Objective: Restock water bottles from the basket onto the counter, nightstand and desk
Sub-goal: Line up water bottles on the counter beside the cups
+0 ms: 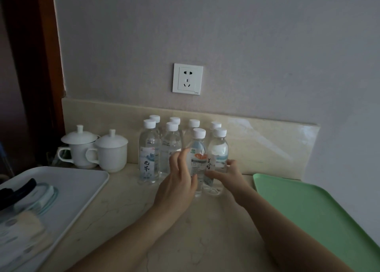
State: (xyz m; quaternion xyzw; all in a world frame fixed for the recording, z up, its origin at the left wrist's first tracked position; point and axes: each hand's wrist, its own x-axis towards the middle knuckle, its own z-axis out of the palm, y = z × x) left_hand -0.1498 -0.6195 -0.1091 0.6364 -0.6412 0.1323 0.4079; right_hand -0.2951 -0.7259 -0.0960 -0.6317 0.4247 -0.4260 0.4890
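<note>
Several clear water bottles with white caps stand in two rows on the beige marble counter (pixel 131 206), against the backsplash. The front row includes the leftmost bottle (pixel 149 152), a labelled bottle (pixel 197 158) and the right end bottle (pixel 218 154). My left hand (pixel 178 181) wraps its thumb and fingers around the lower part of the labelled bottle. My right hand (pixel 228 174) holds the base of the right end bottle, fingers curled on its label. No basket is in view.
Two lidded white mugs (pixel 112 150) stand left of the bottles. A white tray (pixel 67 189) with packets and a dark item lies at the front left. A green tray (pixel 314 216) lies at the right. A wall socket (pixel 187 78) is above the bottles.
</note>
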